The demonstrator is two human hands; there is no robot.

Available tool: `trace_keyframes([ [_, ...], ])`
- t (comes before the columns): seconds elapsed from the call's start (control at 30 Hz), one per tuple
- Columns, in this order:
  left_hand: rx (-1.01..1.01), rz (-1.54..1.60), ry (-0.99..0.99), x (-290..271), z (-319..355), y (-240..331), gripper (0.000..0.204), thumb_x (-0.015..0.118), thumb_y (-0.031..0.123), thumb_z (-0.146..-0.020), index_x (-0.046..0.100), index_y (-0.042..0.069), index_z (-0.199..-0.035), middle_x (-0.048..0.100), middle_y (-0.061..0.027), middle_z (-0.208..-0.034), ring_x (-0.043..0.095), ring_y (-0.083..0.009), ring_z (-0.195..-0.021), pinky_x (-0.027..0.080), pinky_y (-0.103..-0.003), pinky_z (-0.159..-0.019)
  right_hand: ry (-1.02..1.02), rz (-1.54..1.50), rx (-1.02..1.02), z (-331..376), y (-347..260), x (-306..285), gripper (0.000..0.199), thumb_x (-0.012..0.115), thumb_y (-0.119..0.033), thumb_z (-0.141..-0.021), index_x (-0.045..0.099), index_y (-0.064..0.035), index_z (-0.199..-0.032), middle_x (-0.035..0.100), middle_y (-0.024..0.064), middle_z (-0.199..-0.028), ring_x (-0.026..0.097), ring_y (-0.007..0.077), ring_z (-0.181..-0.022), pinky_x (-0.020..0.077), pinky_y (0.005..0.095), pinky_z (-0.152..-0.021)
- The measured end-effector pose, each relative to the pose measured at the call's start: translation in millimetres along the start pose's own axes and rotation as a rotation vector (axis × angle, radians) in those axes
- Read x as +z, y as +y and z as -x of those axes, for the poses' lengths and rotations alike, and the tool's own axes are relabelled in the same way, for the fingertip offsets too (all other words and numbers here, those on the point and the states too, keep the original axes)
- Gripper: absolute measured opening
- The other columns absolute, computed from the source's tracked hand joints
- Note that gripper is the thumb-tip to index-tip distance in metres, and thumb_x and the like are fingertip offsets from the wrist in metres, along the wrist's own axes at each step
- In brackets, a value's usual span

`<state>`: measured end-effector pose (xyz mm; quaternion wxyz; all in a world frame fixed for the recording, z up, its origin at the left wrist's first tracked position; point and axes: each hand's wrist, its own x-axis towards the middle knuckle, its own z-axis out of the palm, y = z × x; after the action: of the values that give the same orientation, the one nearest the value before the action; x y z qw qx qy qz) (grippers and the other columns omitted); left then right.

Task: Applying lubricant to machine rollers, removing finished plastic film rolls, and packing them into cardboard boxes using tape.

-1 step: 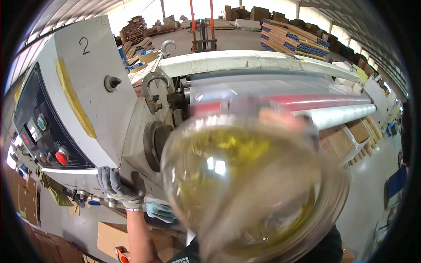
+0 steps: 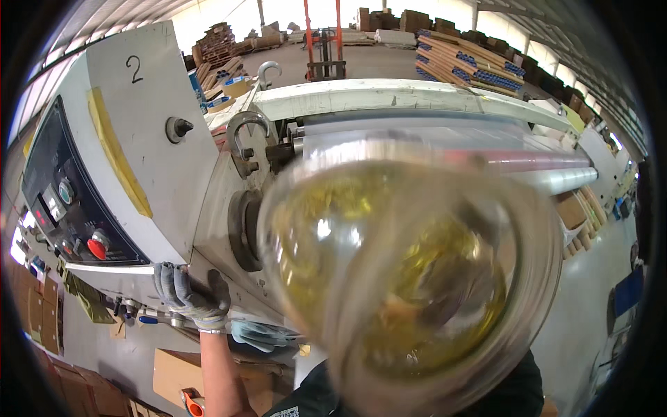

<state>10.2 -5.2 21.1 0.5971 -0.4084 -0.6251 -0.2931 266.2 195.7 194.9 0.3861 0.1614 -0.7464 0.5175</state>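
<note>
A large clear drinking cup (image 2: 306, 278) with yellow-green liquid fills the middle of the view, tilted and very close. Its near rim is blurred. My right hand is behind the cup, largely hidden; brownish shapes show through the wall, and I cannot make out its fingers. My left hand (image 2: 191, 295), in a grey glove, rests against the lower edge of the machine's control box (image 2: 160, 160). Its fingers lie on the edge with the thumb apart, holding nothing. Above it, the dark control panel (image 2: 73, 194) carries a red knob (image 2: 98, 244).
Behind the cup, the machine's rollers carry clear film (image 2: 417, 128) and a pale roll (image 2: 556, 182). A metal hook (image 2: 243, 132) stands beside the box. A pale blue glove (image 2: 260, 335) lies below. Open cardboard (image 2: 174, 375) is at lower left. Stacked tubes (image 2: 465, 62) stand far back.
The cup has shifted slightly right and tipped further, covering more of the rollers. Fingers that showed above it are now hidden. My left hand stays in place.
</note>
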Motion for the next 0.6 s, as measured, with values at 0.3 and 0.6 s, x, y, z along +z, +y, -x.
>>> trace_keyframes([
  [0.3, -0.061, -0.053, -0.046, -3, 18, -12, 0.057, 0.065, 0.015, -0.075, 0.041, 0.0, -0.124, 0.038, -0.0189, -0.13, 0.036, -0.0367, -0.123, 0.03, -0.049, -0.103, 0.105, -0.157, -0.001, -111, 81, -28, 0.074, 0.087, -0.018, -0.059, 0.049, -0.0006, -0.12, 0.06, 0.0124, -0.111, 0.06, 0.0223, -0.1, 0.052, 0.0331, -0.086],
  [0.6, -0.11, -0.089, -0.067, -5, 22, -12, 0.057, 0.063, 0.025, -0.072, 0.039, 0.011, -0.123, 0.039, -0.0121, -0.121, 0.038, -0.0402, -0.119, 0.033, -0.053, -0.097, 0.143, 0.109, 0.045, -264, 270, -28, 0.072, 0.087, -0.023, -0.057, 0.051, -0.0023, -0.115, 0.065, 0.0089, -0.098, 0.061, 0.0172, -0.086, 0.0514, 0.0307, -0.077],
])
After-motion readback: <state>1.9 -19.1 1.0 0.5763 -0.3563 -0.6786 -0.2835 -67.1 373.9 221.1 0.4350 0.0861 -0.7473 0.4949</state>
